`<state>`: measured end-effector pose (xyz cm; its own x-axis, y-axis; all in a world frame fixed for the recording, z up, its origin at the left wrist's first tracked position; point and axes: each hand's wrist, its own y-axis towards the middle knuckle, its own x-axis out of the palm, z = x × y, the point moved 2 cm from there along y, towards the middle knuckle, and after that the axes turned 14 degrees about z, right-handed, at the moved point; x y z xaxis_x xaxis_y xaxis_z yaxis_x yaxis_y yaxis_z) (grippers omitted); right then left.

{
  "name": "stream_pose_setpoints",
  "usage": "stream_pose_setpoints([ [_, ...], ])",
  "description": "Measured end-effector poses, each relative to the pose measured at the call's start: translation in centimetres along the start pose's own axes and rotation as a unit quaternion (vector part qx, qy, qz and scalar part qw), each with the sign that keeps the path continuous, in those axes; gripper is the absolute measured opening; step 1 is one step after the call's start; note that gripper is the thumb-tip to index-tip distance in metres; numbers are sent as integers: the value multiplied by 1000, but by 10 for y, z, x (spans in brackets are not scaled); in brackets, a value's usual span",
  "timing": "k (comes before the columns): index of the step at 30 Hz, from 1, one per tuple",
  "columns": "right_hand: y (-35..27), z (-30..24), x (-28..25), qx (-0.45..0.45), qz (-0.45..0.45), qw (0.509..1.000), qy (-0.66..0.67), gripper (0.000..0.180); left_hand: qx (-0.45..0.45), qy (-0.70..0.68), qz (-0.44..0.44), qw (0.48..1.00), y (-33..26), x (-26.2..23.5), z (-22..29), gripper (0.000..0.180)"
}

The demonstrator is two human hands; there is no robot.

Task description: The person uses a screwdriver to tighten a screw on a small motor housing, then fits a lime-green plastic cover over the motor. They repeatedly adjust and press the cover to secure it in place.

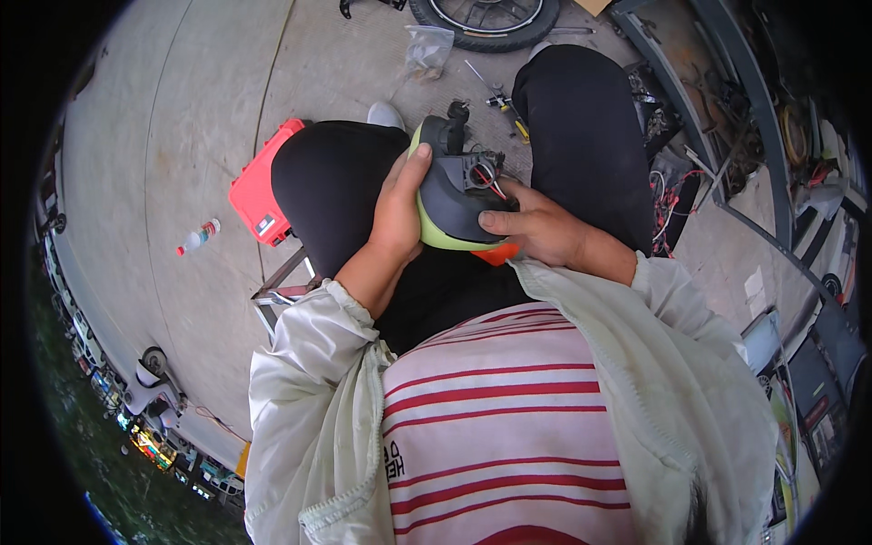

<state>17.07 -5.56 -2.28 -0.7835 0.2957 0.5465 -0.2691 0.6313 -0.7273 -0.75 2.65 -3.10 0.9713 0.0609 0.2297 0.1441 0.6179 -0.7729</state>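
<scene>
Between my knees I hold a scooter headlight housing (454,195) with a dark grey face and a lime green shell. Black fittings and a round part with red and white wires (495,185) stick out of its upper right side. Some orange (498,253) shows under its lower edge. My left hand (397,211) is closed on the left side, thumb along the green rim. My right hand (551,229) grips the lower right, its thumb on the grey face. The fingers of both hands are partly hidden beneath the housing.
A yellow-handled screwdriver (518,123) lies between my feet, near a clear plastic bag (427,52) and a wheel (486,42). Left of my knee are a red case (250,195) and a bottle (199,237). Metal framing (772,118) and loose wiring (668,204) crowd the right.
</scene>
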Motion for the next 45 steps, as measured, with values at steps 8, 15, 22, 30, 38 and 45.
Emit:
stream_pose_setpoints([
  [8,-2,-1,-7,-37,-6,999,-28,72,-36,78,-50,995,-12,6,11,53],
  [15,-4,-5,-5,-64,27,997,-16,70,36,-13,-39,999,-13,9,-3,45],
  [22,5,-7,-5,-188,45,974,-114,71,253,135,88,954,-15,15,-19,68],
  [30,18,-3,-12,-332,175,867,-328,87,82,27,10,996,-15,18,-14,57],
  [38,15,-6,-14,-336,168,863,-337,88,24,103,-15,994,-13,14,-9,52],
  [45,11,-6,-14,-340,207,795,-459,101,-5,129,-32,991,-24,26,-5,57],
])
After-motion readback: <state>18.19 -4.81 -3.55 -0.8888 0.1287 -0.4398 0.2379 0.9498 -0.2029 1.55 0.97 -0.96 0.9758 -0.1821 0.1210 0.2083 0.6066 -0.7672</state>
